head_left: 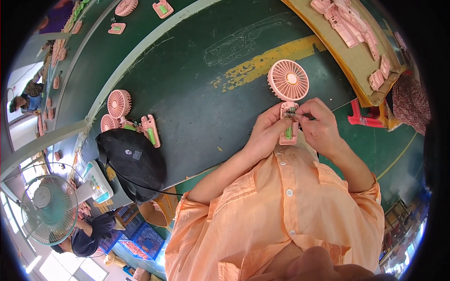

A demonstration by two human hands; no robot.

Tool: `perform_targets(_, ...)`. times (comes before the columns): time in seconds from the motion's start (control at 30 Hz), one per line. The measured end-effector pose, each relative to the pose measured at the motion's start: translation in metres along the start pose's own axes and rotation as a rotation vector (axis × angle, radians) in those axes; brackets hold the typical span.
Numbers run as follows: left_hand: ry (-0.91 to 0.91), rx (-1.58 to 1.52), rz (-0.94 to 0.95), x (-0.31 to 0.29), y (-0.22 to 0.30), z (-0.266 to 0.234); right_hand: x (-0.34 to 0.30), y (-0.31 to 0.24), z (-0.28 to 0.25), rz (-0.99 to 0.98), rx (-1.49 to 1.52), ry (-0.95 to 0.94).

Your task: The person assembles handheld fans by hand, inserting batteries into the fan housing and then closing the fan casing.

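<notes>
Seemingly both hands (267, 133) (321, 126) grip a pink fan (288, 82) (green cell inside).

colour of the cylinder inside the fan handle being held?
Green: the cylinder sits in the open pink handle of the fan. Head view.

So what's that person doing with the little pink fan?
A person in an orange shirt holds a small pink handheld fan over a dark green work table. The left hand grips the fan's open handle, where a green battery shows. The right hand pinches a thin tool at the small circuit board inside. More pink fans lie to the left, and pink parts sit on a board nearby.
</notes>
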State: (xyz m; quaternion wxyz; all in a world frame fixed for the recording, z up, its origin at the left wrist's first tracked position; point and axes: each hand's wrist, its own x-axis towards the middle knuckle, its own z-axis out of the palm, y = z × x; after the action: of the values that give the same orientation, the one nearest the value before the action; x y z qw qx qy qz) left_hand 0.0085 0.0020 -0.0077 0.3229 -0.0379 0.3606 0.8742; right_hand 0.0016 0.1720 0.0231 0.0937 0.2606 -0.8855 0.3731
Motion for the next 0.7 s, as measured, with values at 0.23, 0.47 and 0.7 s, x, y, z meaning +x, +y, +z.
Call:
perform_targets(0.23,0.026,0.118,0.016,0.001,-0.001,-0.001,0.003,-0.003,-0.002,-0.042,-0.063,-0.062)
perform_targets(0.47,0.086,0.289,0.006,0.004,-0.006,-0.003,0.003,0.003,0.003,0.07,0.094,-0.086)
perform_targets(0.7,0.082,0.208,-0.038,0.006,-0.006,-0.009,0.008,0.01,0.005,-0.064,0.031,-0.117)
